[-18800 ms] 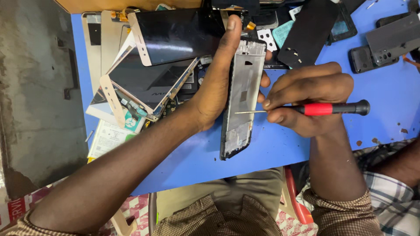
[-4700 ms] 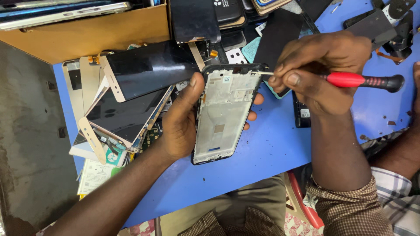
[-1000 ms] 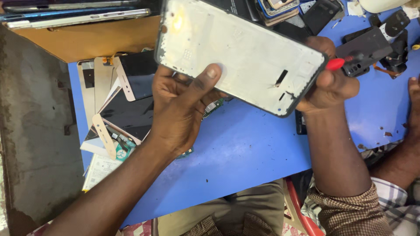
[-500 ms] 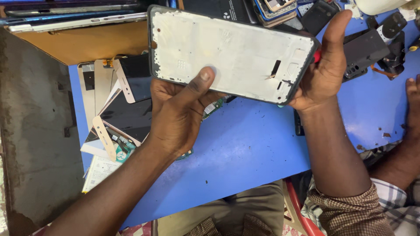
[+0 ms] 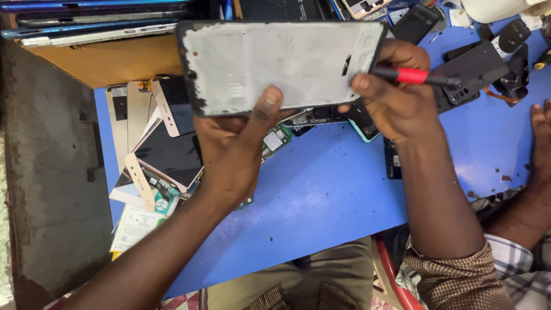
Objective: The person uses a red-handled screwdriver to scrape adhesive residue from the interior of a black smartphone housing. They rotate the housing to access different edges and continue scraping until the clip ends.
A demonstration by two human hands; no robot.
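Observation:
My left hand [image 5: 235, 146] grips a phone's middle frame [image 5: 281, 63], a flat silvery plate with a dark rim, by its lower edge, thumb pressed on the plate. The frame is held level above the blue table [image 5: 321, 195], its long side running left to right. My right hand [image 5: 396, 97] sits at the frame's right end, fingertips against its edge, and holds a screwdriver with a red and black handle [image 5: 422, 77] that points right.
Phone screens and back covers [image 5: 160, 143] are stacked at the table's left. More phone parts [image 5: 488, 54] lie at the far right. Another person's hand [image 5: 539, 138] rests on the table's right edge. A brown board [image 5: 109, 60] carries flat phones at the top left.
The frame has swung from tilted to level and shifted slightly right. My right hand came off the frame's end and now shows the red screwdriver lying across its fingers.

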